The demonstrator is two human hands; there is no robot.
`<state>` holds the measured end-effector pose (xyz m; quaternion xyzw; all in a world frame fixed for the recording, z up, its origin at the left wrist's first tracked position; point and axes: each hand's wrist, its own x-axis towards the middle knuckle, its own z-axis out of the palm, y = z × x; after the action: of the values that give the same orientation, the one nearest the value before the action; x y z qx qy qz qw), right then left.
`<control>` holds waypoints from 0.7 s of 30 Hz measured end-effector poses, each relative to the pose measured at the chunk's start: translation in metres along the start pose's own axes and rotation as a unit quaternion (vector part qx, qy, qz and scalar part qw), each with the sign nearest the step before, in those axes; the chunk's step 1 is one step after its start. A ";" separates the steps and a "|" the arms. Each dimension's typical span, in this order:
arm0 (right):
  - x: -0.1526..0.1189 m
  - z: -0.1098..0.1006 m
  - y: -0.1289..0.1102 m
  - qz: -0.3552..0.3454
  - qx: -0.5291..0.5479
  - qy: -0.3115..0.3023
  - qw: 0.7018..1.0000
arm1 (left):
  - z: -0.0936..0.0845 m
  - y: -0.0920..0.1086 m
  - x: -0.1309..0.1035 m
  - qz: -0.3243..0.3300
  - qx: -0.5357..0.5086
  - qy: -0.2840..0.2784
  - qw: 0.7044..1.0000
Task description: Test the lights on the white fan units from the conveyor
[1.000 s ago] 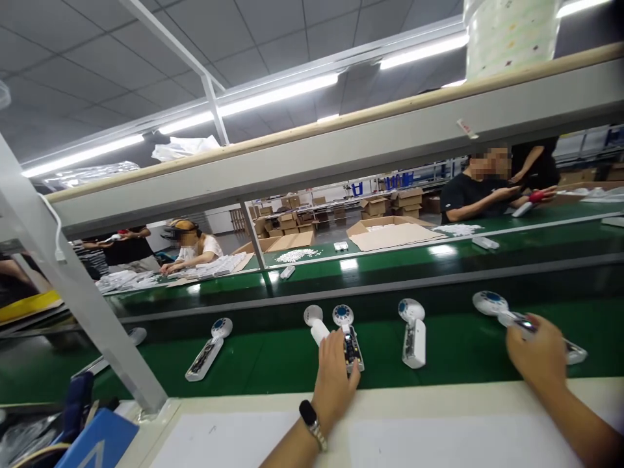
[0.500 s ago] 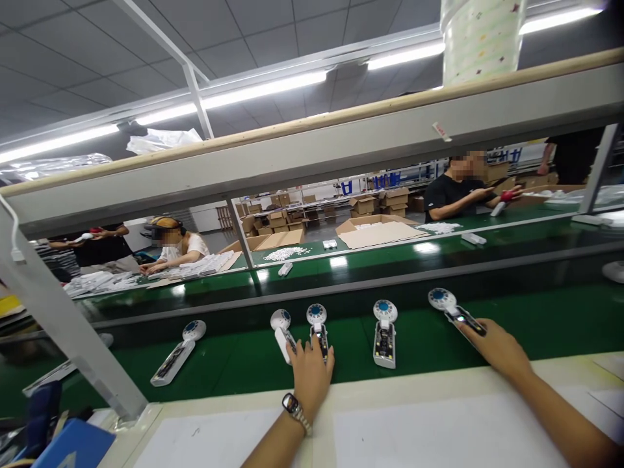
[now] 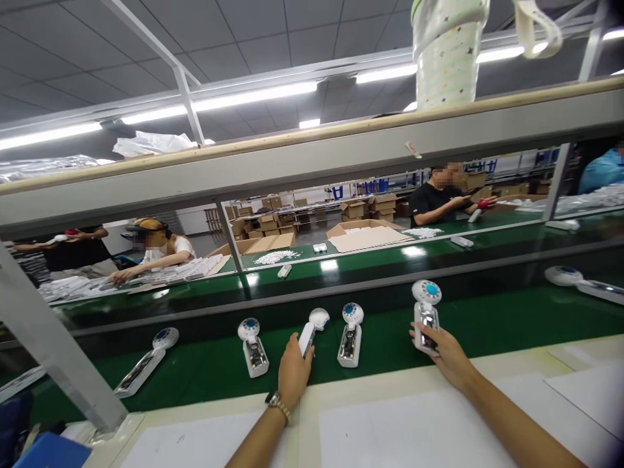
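My left hand (image 3: 295, 372) has its fingers closed around the handle of a white round-headed casing piece (image 3: 319, 319), just over the green belt. My right hand (image 3: 447, 356) grips a white round-headed device (image 3: 427, 314) by its handle; its blue-centred head points up and away, and its handle is open with inner parts showing. Between my hands lies another open-handled device (image 3: 350, 343). To the left of my left hand sits a similar device (image 3: 253, 351), and farther left a slanted one (image 3: 146, 364).
The green belt (image 3: 205, 364) runs across in front of a pale worktop covered with white paper (image 3: 390, 429). A further device (image 3: 585, 283) lies at far right. A metal post (image 3: 73, 351) and an overhead shelf (image 3: 273, 159) frame the view. People work at the line opposite.
My left hand has let go of an open-handled device, now to its left, and holds the white casing piece. My right hand has turned its device more upright. The view has shifted right.
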<state>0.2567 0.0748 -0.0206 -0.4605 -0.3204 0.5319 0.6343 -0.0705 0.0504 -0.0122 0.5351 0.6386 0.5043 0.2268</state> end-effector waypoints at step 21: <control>-0.099 0.087 0.022 0.121 0.018 -0.188 0.975 | 0.030 0.044 -0.057 -0.139 -0.390 -0.294 0.861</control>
<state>0.1480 0.0001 -0.0001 -0.3762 -0.3658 0.6876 0.5019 -0.0074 0.0072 0.0006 0.4325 0.3609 0.4946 0.6618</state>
